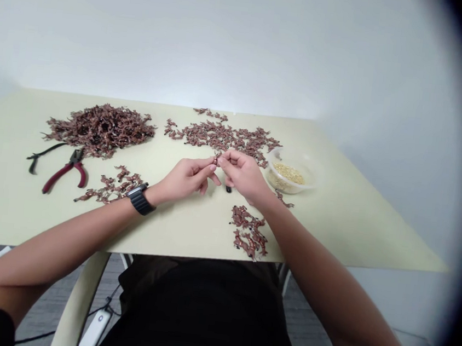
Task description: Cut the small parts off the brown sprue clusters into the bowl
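My left hand (189,175), with a dark watch on its wrist, pinches a small brown animal figurine (216,160) between thumb and forefinger. My right hand (244,175) meets it there, thumb and forefinger closed at the figurine's side; anything tiny between those fingertips is too small to make out. Both hands are just above the middle of the table. Beneath the right hand, a short black piece (228,189) shows in part. Right of that hand stands a clear plastic bowl (311,186) holding many tiny gold-coloured pieces (288,173).
A big heap of similar figurines (101,126) lies at the back left, a flatter spread (226,137) at the back middle. Smaller groups lie by the left forearm (114,185) and near the front edge (248,232). Red-handled pliers (68,169) and a black tool (43,156) rest at left.
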Motion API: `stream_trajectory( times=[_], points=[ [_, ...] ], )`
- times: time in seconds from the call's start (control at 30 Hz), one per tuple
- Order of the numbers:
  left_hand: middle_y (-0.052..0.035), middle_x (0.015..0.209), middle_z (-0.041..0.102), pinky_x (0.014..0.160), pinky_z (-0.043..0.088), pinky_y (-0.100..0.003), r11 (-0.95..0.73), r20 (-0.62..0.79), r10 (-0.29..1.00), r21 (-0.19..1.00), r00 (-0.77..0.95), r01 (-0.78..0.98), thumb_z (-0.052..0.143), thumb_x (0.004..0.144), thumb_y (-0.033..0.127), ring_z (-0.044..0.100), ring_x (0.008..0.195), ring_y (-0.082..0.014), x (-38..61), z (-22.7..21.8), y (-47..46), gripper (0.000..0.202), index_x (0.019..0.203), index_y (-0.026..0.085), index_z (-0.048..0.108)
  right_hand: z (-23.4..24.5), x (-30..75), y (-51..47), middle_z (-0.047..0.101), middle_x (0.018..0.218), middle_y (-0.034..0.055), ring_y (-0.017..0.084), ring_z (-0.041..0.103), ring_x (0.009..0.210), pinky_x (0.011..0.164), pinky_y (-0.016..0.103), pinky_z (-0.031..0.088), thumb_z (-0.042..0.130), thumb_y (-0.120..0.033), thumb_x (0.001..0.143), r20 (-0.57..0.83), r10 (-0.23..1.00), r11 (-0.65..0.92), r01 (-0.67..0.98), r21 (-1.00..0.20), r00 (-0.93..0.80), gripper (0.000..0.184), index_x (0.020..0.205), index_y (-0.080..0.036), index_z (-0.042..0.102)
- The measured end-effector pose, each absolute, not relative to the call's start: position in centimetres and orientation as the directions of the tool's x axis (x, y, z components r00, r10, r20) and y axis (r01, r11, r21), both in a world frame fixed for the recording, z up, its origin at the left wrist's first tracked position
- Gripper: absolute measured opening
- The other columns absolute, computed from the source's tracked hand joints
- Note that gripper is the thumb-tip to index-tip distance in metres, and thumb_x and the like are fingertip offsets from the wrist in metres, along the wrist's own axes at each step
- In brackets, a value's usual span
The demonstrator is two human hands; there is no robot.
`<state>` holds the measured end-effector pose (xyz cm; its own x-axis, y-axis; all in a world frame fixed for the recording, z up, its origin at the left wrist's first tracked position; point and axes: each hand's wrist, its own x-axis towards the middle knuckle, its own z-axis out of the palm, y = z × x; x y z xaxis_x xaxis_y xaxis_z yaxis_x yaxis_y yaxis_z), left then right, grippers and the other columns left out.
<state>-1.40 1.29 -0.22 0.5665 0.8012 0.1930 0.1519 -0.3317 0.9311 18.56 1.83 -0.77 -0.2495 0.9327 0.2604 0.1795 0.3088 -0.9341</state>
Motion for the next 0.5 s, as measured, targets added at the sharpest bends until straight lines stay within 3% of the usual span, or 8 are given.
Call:
stream_trajectory(
  times=[0.13,0.27,0.37,0.5],
  points=[
    [-0.0178,0.102,0.080,0.051,0.045,-0.021,-0.116,0.081,0.788,0.993,0.611,0.018,0.058,0.105,0.051,0.063,0.053,-0.0088,-1.62,-0.23,1.74,0.045,0.112,0.009,0.073,-0.69,19.08,1.84,0.062,0.080,0.0016,0.017,0.053,0.072,0.068,0.032,0.041,0.060,-0.035,0.101,0.516,0.819,0.570,0.458,-0.683,-0.249,0.019,0.088,-0.021,0.063],
    [-0.0195,0.102,0.080,0.049,0.042,-0.021,0.063,-0.011,0.795,0.996,0.607,-0.063,0.061,0.104,0.047,0.060,0.050,-0.0071,-1.61,-0.51,2.05,0.042,0.099,0.007,0.074,-0.69,19.38,1.86,0.062,0.089,0.0054,0.020,0.056,0.085,0.080,0.034,0.043,0.048,-0.026,0.106,0.622,0.678,0.716,0.546,-0.435,-0.393,0.020,0.092,-0.021,0.061],
    [-0.0198,0.102,0.081,0.050,0.043,-0.021,0.104,-0.030,0.797,0.991,0.603,-0.088,0.062,0.103,0.044,0.059,0.050,-0.0071,-1.52,-0.72,2.08,0.040,0.094,0.007,0.074,-0.72,19.43,1.88,0.060,0.089,0.0062,0.021,0.056,0.088,0.082,0.035,0.042,0.042,-0.024,0.108,0.610,0.648,0.737,0.577,-0.351,-0.456,0.023,0.091,-0.021,0.057],
    [-0.0191,0.101,0.081,0.050,0.043,-0.021,0.104,-0.033,0.804,0.991,0.594,-0.085,0.063,0.103,0.043,0.059,0.049,-0.0068,-1.44,-0.74,1.99,0.039,0.093,0.007,0.075,-0.56,19.50,1.77,0.058,0.089,0.0060,0.021,0.055,0.086,0.081,0.034,0.041,0.043,-0.021,0.106,0.603,0.633,0.752,0.572,-0.328,-0.485,0.019,0.091,-0.021,0.055]
  ],
)
